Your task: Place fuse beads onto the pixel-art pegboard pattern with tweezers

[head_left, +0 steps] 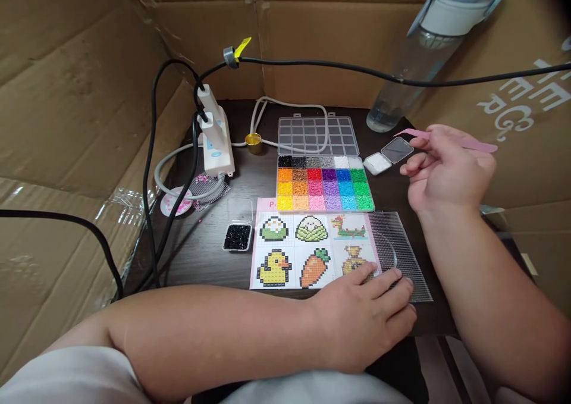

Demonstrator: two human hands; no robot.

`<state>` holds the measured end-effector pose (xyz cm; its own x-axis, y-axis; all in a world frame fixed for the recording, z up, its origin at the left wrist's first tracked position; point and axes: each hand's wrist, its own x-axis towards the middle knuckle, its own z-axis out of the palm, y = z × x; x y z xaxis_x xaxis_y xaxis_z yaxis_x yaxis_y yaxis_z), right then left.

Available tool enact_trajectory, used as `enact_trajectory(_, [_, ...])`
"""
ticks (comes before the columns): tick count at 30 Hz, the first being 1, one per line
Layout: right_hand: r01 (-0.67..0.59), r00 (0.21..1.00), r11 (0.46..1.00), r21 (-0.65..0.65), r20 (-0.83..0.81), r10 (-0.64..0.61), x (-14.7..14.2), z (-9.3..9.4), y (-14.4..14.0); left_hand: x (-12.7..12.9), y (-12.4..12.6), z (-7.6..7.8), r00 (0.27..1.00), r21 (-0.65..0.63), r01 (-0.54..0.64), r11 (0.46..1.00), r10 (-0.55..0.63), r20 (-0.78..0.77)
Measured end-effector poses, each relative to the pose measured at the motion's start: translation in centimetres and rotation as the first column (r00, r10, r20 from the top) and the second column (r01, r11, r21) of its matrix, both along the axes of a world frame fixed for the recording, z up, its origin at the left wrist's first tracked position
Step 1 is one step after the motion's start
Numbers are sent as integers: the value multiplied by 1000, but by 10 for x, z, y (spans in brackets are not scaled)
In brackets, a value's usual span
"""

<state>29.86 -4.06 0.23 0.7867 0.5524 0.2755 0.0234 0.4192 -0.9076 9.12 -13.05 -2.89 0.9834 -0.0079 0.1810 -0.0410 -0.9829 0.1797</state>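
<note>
In the head view, my right hand (450,172) is raised at the right, its fingers closed around pink tweezers (479,144) whose tip points left. My left hand (370,315) lies with fingers spread over the lower right corner of the pattern sheet (291,243). Its fingertips rest at the rim of a clear round dish (394,246). Under the dish's right part is a transparent pegboard (408,255). The sheet shows pixel pictures, among them a duck and a carrot. Behind it stands a compartment box (325,184) of coloured beads, its clear lid (319,135) folded back.
A small box of black beads (237,237) stands left of the sheet, and one of white beads (377,163) near my right hand. Further back are a power strip (217,142), a gold cup (254,144) and a water bottle (414,53). A black cable (321,65) crosses above; cardboard walls surround the table.
</note>
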Motion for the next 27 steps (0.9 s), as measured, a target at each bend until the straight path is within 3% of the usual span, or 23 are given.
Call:
enact_trajectory(14, [-37,997,999,-36,73,39,-7,-5,-1,2,2,7,988,19,58,998,-60,145])
enact_trajectory(27, [-46,992,998,-38,117,50,-12,-8,-1,2,1,1,990,33,72,997,-76,117])
